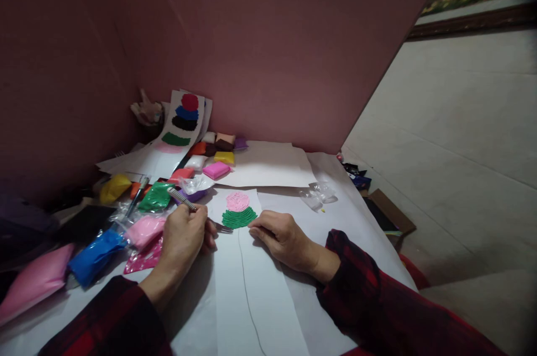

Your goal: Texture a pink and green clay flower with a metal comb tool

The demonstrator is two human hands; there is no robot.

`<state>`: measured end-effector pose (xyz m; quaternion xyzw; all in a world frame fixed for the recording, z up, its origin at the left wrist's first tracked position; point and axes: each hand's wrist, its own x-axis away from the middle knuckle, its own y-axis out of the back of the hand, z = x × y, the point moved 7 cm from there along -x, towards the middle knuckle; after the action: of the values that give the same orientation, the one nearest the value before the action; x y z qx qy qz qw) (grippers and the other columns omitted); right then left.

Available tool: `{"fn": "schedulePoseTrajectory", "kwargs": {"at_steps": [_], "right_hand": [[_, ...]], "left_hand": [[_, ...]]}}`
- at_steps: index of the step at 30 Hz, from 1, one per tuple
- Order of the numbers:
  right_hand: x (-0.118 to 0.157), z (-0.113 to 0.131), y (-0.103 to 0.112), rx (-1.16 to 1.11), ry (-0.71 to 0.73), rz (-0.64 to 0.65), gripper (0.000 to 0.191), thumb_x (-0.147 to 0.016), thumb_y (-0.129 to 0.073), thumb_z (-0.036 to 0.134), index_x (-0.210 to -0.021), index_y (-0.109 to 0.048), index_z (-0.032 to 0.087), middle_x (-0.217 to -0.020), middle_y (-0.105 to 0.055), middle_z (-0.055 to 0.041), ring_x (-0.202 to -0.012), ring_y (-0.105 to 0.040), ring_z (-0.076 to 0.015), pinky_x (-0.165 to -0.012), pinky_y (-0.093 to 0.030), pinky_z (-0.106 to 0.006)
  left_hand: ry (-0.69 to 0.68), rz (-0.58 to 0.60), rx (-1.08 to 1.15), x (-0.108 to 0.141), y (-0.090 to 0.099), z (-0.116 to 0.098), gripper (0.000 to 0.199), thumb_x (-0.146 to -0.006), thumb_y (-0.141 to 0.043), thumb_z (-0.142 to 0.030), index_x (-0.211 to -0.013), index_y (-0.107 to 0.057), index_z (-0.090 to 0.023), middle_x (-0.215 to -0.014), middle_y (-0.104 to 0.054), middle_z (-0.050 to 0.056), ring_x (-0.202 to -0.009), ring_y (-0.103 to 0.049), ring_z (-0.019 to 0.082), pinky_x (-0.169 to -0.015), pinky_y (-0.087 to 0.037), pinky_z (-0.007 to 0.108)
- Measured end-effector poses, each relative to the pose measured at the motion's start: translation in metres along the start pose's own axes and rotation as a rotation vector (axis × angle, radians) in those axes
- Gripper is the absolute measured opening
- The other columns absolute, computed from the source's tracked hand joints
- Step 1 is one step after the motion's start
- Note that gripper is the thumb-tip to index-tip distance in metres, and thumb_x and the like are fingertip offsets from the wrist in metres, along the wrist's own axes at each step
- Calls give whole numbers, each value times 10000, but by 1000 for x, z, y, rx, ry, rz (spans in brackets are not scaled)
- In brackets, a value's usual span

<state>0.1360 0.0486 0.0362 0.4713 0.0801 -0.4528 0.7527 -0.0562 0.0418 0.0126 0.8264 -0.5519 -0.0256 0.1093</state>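
Note:
My left hand (187, 235) is closed round a metal fork (181, 197), its tines pointing right, by the lower edge of the green clay. A long white paper strip (239, 300) lies in front of me with a wavy pencil line running down it. On its upper part sits a ridged pink clay circle (238, 201), with a fan-shaped patch of green clay (239, 218) directly below. My right hand (283, 237) has its thumb and fingers pinched together at the green patch's right end. Whatever is between those fingertips is hidden or too small to make out.
Bags of coloured clay crowd the left, among them blue (97, 258), green (156, 197) and light pink (37, 283). A bright pink pack (217, 170) lies behind the strip. Leaning at the back is a sheet with coloured shapes (184, 121). Crumpled clear plastic (318, 196) lies right.

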Motion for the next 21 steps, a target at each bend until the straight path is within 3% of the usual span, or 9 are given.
{"fn": "schedulePoseTrajectory", "kwargs": {"at_steps": [21], "right_hand": [[1,0,0,-1,0,-6,124,-925,-568,171,-861,-673,157,-743,-643,-40,-660,-577,-141,-627,-464,-262]], "left_hand": [[3,-53,-69,-5,6,3,117,-744,-500,-295,-657,-489,-217,-409,-580,-16,-284,-526,168,-265,-378,238]]}}
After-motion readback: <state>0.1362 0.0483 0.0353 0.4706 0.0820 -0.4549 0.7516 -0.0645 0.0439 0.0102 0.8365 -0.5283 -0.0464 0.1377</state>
